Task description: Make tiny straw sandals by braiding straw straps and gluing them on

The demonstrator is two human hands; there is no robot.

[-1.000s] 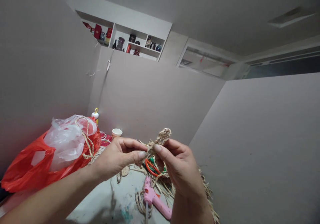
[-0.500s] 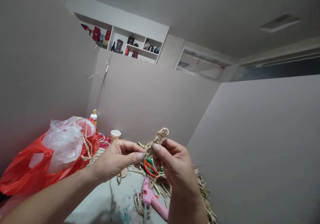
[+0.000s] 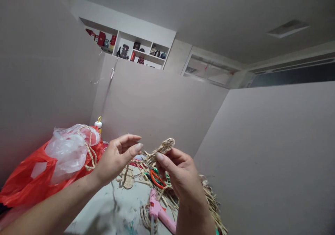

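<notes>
A small piece of braided straw [image 3: 167, 145] is pinched between the thumb and fingers of my right hand [image 3: 180, 168], held up above the table. Loose straw ends stick out from its lower left end. My left hand [image 3: 119, 154] hangs to the left of it, apart from the braid, with thumb and fingers parted and nothing between them. Below the hands lie a pink glue gun [image 3: 159, 208], scissors with orange handles [image 3: 157, 179] and a flat woven straw piece [image 3: 128, 179].
A red plastic bag [image 3: 26, 179] with a clear bag [image 3: 66, 149] and a braided cord [image 3: 90, 154] stands at the left. A white-capped bottle [image 3: 98, 124] is behind it. Loose straw [image 3: 211, 200] is heaped at the right of the table [image 3: 102, 207]. Grey partitions [image 3: 151, 98] surround it.
My left hand has let go of the braided straw and moved left and up, its fingers now apart. My right hand still holds the braid, shifted slightly left.
</notes>
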